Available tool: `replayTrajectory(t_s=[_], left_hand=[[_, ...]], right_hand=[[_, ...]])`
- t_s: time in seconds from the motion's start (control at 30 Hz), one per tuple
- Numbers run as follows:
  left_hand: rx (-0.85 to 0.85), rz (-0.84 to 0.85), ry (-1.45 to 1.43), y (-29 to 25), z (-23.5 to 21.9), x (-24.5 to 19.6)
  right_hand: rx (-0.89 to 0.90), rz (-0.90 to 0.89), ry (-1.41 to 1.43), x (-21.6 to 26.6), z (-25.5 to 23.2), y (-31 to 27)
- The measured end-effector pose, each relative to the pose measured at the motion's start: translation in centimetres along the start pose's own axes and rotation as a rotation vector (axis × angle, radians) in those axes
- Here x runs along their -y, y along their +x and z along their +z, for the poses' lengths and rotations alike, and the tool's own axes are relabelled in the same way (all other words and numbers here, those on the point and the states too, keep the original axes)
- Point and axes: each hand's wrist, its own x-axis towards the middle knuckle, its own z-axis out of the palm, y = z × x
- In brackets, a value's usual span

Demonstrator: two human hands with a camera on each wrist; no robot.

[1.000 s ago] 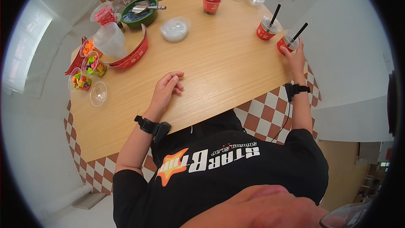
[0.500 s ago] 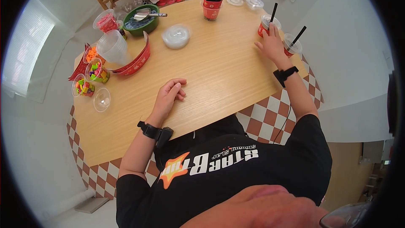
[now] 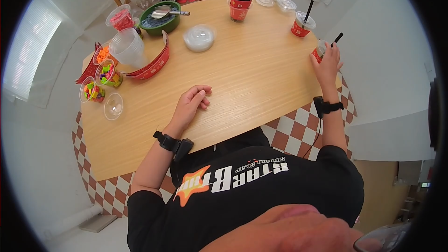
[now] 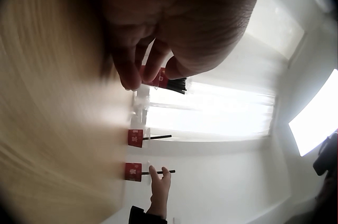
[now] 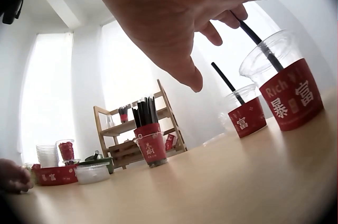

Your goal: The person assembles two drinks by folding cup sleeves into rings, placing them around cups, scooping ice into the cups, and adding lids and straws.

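We reach our open right hand (image 3: 327, 66) towards a red-sleeved clear plastic cup (image 5: 293, 97) with a black straw (image 5: 260, 45), likely needing gentle contact, left hand (image 3: 189, 105) relaxed.

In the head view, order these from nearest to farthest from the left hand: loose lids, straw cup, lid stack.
Nearest to the left hand:
1. Lid stack, mid-table.
2. Straw cup, farther back.
3. Loose lids, far right edge.
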Motion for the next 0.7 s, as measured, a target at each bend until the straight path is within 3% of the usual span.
replayTrajectory(t_s=[0.03,0.1,0.33,0.47,0.53,0.57,0.63,0.67,0.7], left_hand=[[0.009,0.007,0.033,0.0,0.1,-0.1],[0.015,0.002,0.058,-0.1,0.2,-0.1],[0.037,0.037,0.079,0.1,-0.4,0.5],[0.024,0.049,-0.011,-0.1,-0.7,0.7],[-0.003,0.057,-0.032,0.0,-0.8,1.1],[0.018,0.057,-0.043,0.2,-0.8,1.1],[-0.004,0.058,-0.049,0.3,-0.7,1.0],[0.012,0.047,-0.042,0.2,-0.7,0.9],[-0.002,0.044,-0.044,0.1,-0.6,0.7]], right_hand=[[0.004,-0.008,-0.001,-2.1,1.6,0.2],[0.027,-0.226,0.155,-6.1,5.7,0.1],[0.027,-0.250,0.134,-4.6,7.5,3.1],[0.035,-0.159,0.082,-3.7,7.1,3.9],[-0.243,-0.170,0.061,-0.7,4.1,2.3],[-0.242,-0.205,0.078,0.8,2.8,1.9],[-0.127,-0.393,0.476,4.4,0.7,1.0],[-0.087,-0.519,0.576,7.3,-0.9,0.3],[-0.079,-0.528,0.584,10.0,-2.2,-0.4]])
